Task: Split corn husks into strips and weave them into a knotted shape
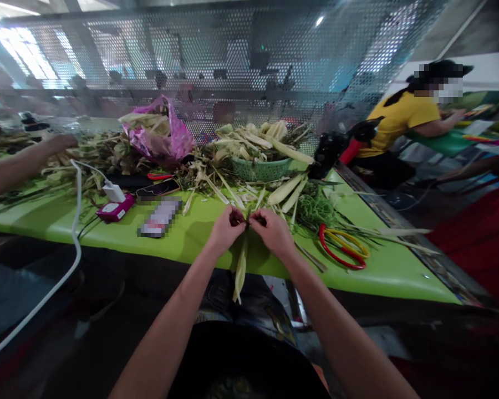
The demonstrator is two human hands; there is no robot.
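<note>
Fingers [238,214] of your left hand [224,230] are curled in to a tight pinch near the centre of the frame, and those of your right hand [276,228] mirror them, thumb against fingertip, the two pinches almost meeting. Between them you hold the husk [242,267] by its upper end; the rest hangs below your hands, past the front edge of the green table [193,239], its pale tip loose at lower centre. Exactly how each fingertip grips it is too small to tell. Expect it to weigh almost nothing and to bend readily across its width, yet to look after its own line lengthwise, where the fibres seem to run. It looks dry, so it should not slip much, but a sharp twist or sideways tug would likely split it along the grain. Your best hold is probably that gathered upper end, where the layers bunch and feel firmest; the thin free tip looks the likeliest part to fray. Just above your hands lie more pale strips [289,191], with green shreds [318,210] right of centre and red and yellow loops [331,253] at centre right.
</note>
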